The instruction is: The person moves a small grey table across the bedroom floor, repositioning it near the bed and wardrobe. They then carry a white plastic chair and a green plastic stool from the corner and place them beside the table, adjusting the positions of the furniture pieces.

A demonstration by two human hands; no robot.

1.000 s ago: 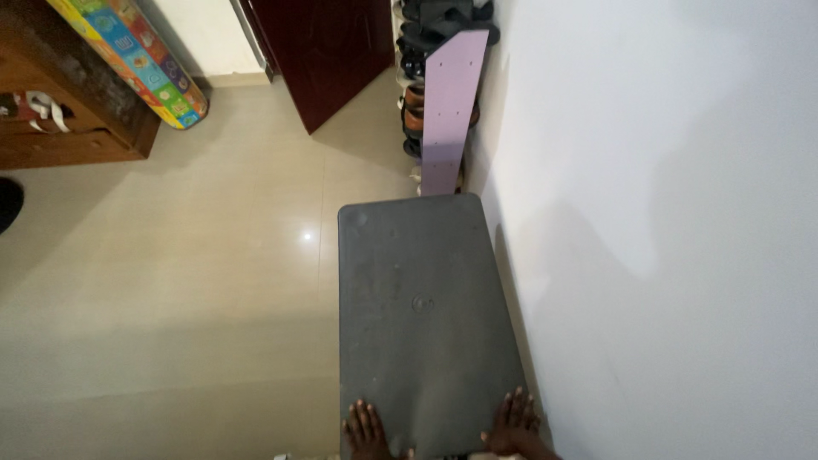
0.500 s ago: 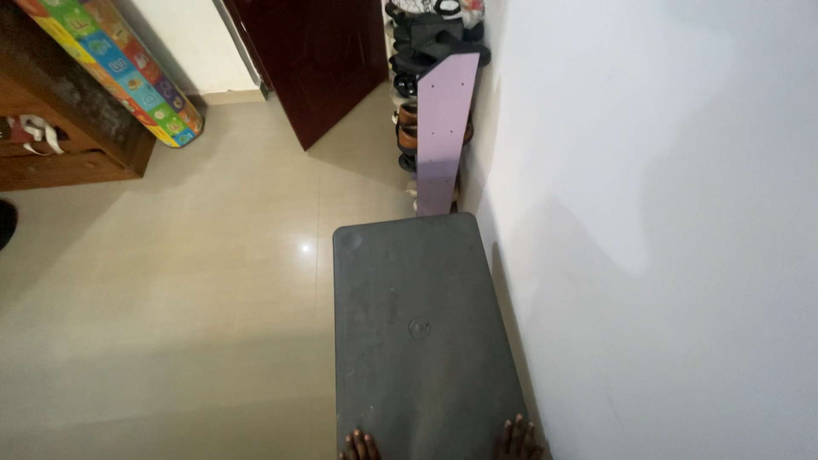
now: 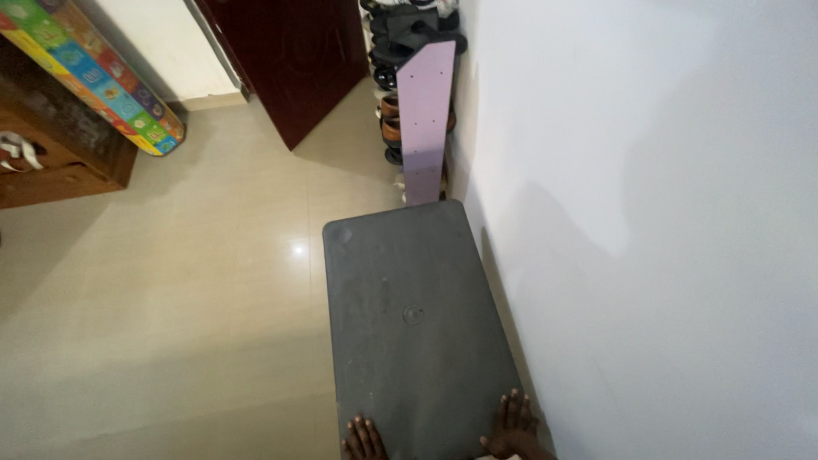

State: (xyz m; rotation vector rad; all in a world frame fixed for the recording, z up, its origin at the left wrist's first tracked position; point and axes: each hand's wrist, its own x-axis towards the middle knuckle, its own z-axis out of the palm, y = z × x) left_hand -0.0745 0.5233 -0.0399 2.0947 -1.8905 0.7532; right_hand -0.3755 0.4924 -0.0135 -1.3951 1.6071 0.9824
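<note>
Both hands, left (image 3: 364,438) and right (image 3: 509,423), rest flat, fingers spread, on the near edge of a grey mat (image 3: 413,328) lying unrolled along the wall (image 3: 648,213) at 3 o'clock.

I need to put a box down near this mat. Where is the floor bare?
Bare tile floor lies left of the grey mat, up to the wooden cabinet and dark door. Crowded: the shoe rack by the white wall, beyond the mat.
</note>
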